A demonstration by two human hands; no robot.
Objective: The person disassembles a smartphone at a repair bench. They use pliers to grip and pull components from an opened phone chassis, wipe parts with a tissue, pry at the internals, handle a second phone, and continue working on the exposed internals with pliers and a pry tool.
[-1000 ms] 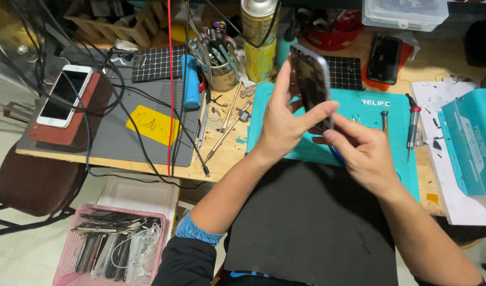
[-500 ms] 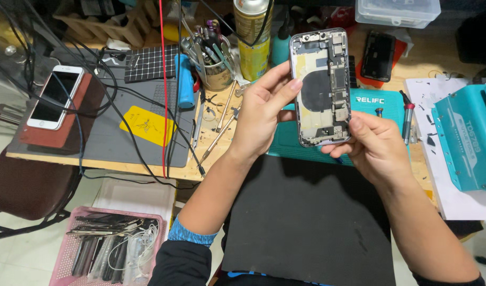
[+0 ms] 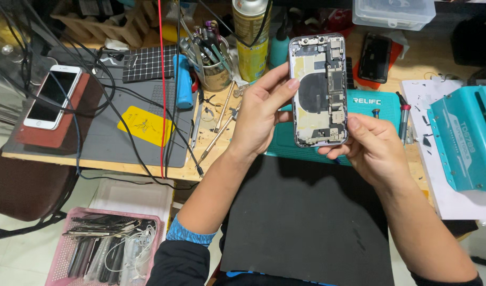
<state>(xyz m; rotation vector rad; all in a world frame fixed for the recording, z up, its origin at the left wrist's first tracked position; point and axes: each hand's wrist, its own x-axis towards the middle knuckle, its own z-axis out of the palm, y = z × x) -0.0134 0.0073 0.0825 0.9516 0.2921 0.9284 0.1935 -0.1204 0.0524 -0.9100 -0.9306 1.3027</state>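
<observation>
The opened phone (image 3: 319, 90) stands upright in the air between both hands, above the teal mat (image 3: 367, 106) on the surface (image 3: 147, 164), its long axis running away from the person and its bared inner parts facing the camera. The left hand (image 3: 261, 114) grasps the phone's left edge about midway up, fingertips hooked over the rim. The right hand (image 3: 375, 151) grips the lower right corner, thumb laid across the bottom edge. Both hands touch it; the right sits lower and bears the bottom end. A screwdriver (image 3: 402, 119) lies just right of the mat
</observation>
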